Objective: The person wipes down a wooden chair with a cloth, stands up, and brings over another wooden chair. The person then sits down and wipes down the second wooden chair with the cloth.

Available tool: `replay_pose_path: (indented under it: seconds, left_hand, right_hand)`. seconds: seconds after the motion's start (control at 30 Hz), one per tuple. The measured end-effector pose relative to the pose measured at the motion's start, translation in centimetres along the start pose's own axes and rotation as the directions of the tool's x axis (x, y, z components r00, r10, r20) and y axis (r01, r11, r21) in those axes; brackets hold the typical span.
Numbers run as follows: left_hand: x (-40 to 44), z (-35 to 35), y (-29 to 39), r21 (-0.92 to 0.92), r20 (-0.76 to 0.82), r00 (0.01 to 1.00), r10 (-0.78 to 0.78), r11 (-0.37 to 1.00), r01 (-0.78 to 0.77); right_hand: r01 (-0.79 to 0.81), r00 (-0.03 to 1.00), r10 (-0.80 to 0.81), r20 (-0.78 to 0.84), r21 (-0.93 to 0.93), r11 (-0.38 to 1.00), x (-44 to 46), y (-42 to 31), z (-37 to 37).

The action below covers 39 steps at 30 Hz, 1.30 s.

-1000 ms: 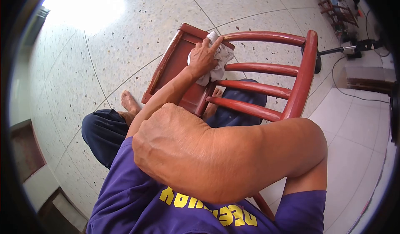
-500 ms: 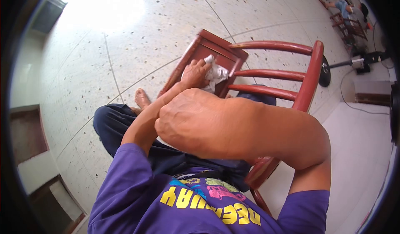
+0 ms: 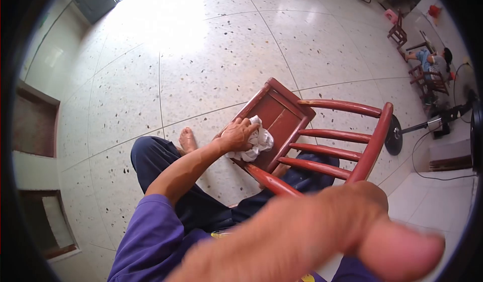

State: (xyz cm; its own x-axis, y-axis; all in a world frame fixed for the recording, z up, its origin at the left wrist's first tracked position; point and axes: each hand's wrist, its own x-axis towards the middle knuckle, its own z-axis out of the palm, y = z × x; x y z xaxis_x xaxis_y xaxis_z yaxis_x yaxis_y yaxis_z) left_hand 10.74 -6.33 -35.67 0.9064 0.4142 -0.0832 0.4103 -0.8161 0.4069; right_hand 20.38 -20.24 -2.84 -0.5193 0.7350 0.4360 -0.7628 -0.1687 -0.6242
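Head view: your left hand (image 3: 235,134) has its fingers curled onto the bunched white cloth (image 3: 261,140) on the red chair (image 3: 279,115), mid-frame — your right hand (image 3: 370,216) blurs, lower right — finger opening impossible to tell.

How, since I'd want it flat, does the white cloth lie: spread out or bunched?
Bunched: the white cloth shows crumpled folds, gathered at the left hand on the red chair's seat.

- No word, number, brand or sign can be read.
- On the purple shirt (image 3: 150,234), nearer the wearer than the left grip (image 3: 240,134), slivers of yellow print (image 3: 221,235) show, too covered to read.
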Motion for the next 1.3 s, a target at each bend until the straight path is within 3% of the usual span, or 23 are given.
replay_pose_path:
  seconds: [0.13,0.23,0.3,0.37,0.4,0.43,0.47,0.5,0.53,0.57,0.6,0.63,0.67,0.7,0.73,0.77,0.83,0.93,1.0,1.07,1.13,1.23,1.3]
  left_hand:
    - [-0.6,-0.2,0.5,-0.041,0.007,0.994,-0.109,0.993,0.109]
    - [-0.3,0.3,0.4,-0.004,-0.091,0.993,-0.072,0.997,0.072]
    - [-0.4,0.8,0.2,-0.043,-0.151,0.987,-0.059,0.998,0.054]
    - [-0.5,1.2,-0.2,-0.034,-0.148,0.987,-0.058,0.998,0.053]
    - [0.1,1.5,-0.1,-0.019,-0.167,0.986,-0.026,1.000,0.023]
    - [0.4,0.7,0.0,0.009,-0.077,0.997,-0.028,1.000,0.029]
    - [0.9,0.7,-0.5,0.021,-0.035,0.999,0.018,1.000,-0.017]
    - [1.9,0.3,-0.9,0.030,0.083,0.997,0.009,0.999,-0.012]
    - [2.9,-0.5,-1.0,0.044,0.202,0.979,-0.003,0.999,-0.006]
    - [3.7,-1.9,-0.5,-0.101,0.233,0.973,-0.005,0.994,0.029]
    - [4.4,-3.1,-0.1,-0.238,0.264,0.964,-0.009,0.968,0.074]
    - [4.7,-3.3,-0.3,-0.361,0.048,0.996,0.076,0.931,-0.054]
    - [5.7,-3.5,-0.2,-0.364,0.057,0.994,0.089,0.929,-0.062]
    - [6.6,-3.8,-0.1,-0.309,-0.102,0.995,0.008,0.950,-0.039]
    - [7.6,-3.7,-0.2,-0.260,-0.260,0.963,-0.067,0.965,-0.003]
    - [8.6,-3.5,-0.2,-0.264,-0.250,0.966,-0.063,0.964,-0.005]
    - [10.8,-2.5,-0.9,-0.214,-0.478,0.876,-0.062,0.976,-0.047]
    - [14.2,-0.1,-2.4,-0.137,-0.334,0.937,-0.098,0.989,0.055]
    - [15.3,1.7,-2.1,-0.062,-0.283,0.957,-0.059,0.997,0.043]
    - [15.6,2.9,-1.2,0.030,-0.389,0.915,-0.105,0.991,0.127]
    - [15.6,3.7,-1.0,0.003,-0.430,0.897,-0.105,0.993,0.117]
    - [14.8,3.6,1.0,0.081,-0.269,0.958,0.095,0.994,-0.076]
    - [13.3,4.2,4.0,-0.020,-0.138,0.967,0.214,0.976,-0.218]
  right_hand:
    - [-0.034,0.997,0.038,0.074,-0.048,0.998,-0.5,-0.1,-0.6]
    - [-0.075,0.979,0.101,0.178,-0.151,0.986,-0.5,-0.6,-0.6]
    - [-0.103,0.931,0.194,0.308,-0.288,0.952,0.1,-1.8,-0.7]
    - [-0.133,0.812,0.406,0.419,-0.545,0.828,1.0,-3.0,-1.0]
    - [-0.164,0.744,0.547,0.384,-0.689,0.706,1.5,-3.2,-1.5]
    - [-0.281,0.637,0.758,0.136,-0.875,0.394,1.9,-3.3,-1.6]
    - [-0.217,0.641,0.762,-0.094,-0.974,0.062,1.5,-2.3,-1.9]
    - [-0.307,0.515,0.744,-0.426,-0.902,-0.304,2.4,-0.6,-2.1]
    - [-0.132,0.646,0.556,-0.523,-0.794,-0.594,0.2,1.7,-3.7]
    - [-0.017,0.733,0.506,-0.455,-0.755,-0.655,-2.0,2.6,-5.3]
    - [-0.036,0.728,0.499,-0.470,-0.753,-0.657,-1.8,2.3,-5.5]
    - [-0.078,0.621,0.633,-0.463,-0.840,-0.538,-0.8,2.0,-6.0]
    - [-0.139,0.509,0.752,-0.419,-0.902,-0.408,0.0,1.9,-6.2]
    - [-0.154,0.511,0.747,-0.426,-0.900,-0.408,0.1,2.2,-5.9]
    - [-0.161,0.606,0.689,-0.397,-0.910,-0.383,0.0,2.7,-5.3]
    - [-0.162,0.692,0.623,-0.365,-0.919,-0.359,-0.1,3.0,-4.9]
    - [-0.156,0.657,0.659,-0.366,-0.921,-0.356,0.0,2.5,-4.5]
    - [-0.182,0.624,0.679,-0.386,-0.917,-0.354,0.1,1.6,-4.1]
    - [-0.170,0.628,0.644,-0.437,-0.885,-0.434,0.1,1.9,-4.1]
    - [-0.169,0.653,0.617,-0.439,-0.879,-0.447,0.2,1.7,-3.8]
    - [-0.051,0.620,0.684,-0.384,-0.890,-0.452,0.8,0.8,-3.2]
    - [-0.043,0.598,0.712,-0.369,-0.901,-0.431,1.2,0.1,-2.9]
    - [-0.023,0.557,0.753,-0.350,-0.913,-0.408,1.4,-0.2,-3.0]
